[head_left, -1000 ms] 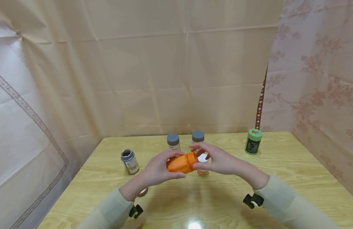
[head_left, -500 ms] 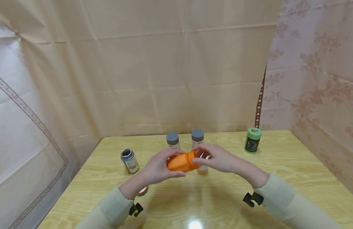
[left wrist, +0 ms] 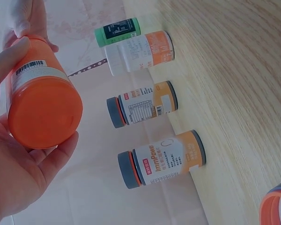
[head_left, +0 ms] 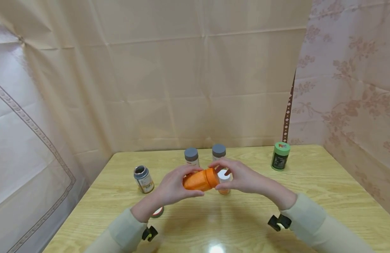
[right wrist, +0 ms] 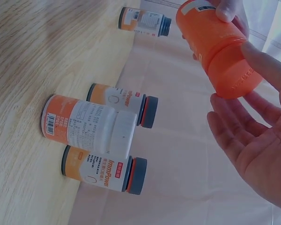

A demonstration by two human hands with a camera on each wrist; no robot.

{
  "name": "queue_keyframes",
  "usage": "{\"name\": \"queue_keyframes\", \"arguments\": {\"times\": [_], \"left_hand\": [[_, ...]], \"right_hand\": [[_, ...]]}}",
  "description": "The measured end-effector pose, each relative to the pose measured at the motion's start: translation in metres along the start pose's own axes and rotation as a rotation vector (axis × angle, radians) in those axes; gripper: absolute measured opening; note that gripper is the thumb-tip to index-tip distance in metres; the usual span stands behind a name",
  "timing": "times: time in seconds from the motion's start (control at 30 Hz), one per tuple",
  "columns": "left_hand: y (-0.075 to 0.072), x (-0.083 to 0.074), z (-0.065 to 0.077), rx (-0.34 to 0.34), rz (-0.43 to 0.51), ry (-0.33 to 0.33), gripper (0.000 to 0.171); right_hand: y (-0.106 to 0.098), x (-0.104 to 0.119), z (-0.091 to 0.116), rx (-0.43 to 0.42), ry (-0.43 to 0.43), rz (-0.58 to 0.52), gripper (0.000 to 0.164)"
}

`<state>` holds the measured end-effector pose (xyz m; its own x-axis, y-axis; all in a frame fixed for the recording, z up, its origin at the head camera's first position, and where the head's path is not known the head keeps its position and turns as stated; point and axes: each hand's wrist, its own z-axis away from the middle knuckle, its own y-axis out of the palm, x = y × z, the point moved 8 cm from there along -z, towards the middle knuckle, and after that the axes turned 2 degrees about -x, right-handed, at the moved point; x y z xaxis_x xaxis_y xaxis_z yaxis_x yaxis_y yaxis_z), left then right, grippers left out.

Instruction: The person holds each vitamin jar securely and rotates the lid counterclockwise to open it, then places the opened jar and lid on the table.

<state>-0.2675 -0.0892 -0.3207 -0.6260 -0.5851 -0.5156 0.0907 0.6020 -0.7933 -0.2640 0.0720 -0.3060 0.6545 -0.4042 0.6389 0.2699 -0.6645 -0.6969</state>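
My left hand [head_left: 174, 186] grips an orange plastic bottle [head_left: 196, 181] round its body, thumb below and fingers over the top. The bottle lies nearly level above the table, its base towards my left palm. Its ribbed orange cap [right wrist: 236, 70] points right. My right hand [head_left: 242, 175] has its thumb and curled fingertips about this cap, the thumb against its side in the right wrist view. Behind the hands stands a white-capped bottle [right wrist: 98, 124] with an orange lower label, partly covered by my right hand in the head view.
Two grey-capped bottles [head_left: 191, 154] [head_left: 219, 151] stand at the back. An uncapped bottle [head_left: 144, 179] is on the left, with a loose cap [head_left: 158, 212] by my left wrist. A green-lidded dark jar [head_left: 280, 156] stands back right on the wooden table [head_left: 309, 182]. Curtains hang behind.
The right hand's fingers have moved about the cap, closing in and then spreading slightly, so more of the white-capped bottle shows. The left hand and orange bottle have barely moved.
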Motion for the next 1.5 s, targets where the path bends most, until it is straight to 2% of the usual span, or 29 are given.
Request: {"name": "queue_keyframes", "arguments": {"times": [0.13, 0.4, 0.67, 0.93, 1.23, 1.5], "left_hand": [[0.000, 0.001, 0.001, -0.007, 0.008, 0.000, 0.060], [0.002, 0.006, 0.004, 0.008, 0.003, -0.027, 0.061], [0.003, 0.006, 0.002, 0.019, 0.009, -0.037, 0.061], [0.003, 0.006, 0.002, 0.029, 0.007, -0.043, 0.061], [0.004, 0.007, 0.002, 0.032, 0.021, -0.045, 0.061], [0.003, 0.006, 0.002, 0.027, 0.024, -0.030, 0.060]], "right_hand": [[0.001, 0.000, 0.000, 0.005, 0.025, -0.041, 0.058], [0.008, -0.010, 0.001, 0.055, 0.173, -0.104, 0.054], [0.009, -0.013, 0.002, 0.085, 0.210, -0.114, 0.049], [0.011, -0.014, 0.001, 0.082, 0.185, -0.113, 0.043], [0.010, -0.012, 0.000, 0.062, 0.132, -0.125, 0.047], [0.005, -0.004, 0.001, 0.050, 0.058, -0.082, 0.052]]}}
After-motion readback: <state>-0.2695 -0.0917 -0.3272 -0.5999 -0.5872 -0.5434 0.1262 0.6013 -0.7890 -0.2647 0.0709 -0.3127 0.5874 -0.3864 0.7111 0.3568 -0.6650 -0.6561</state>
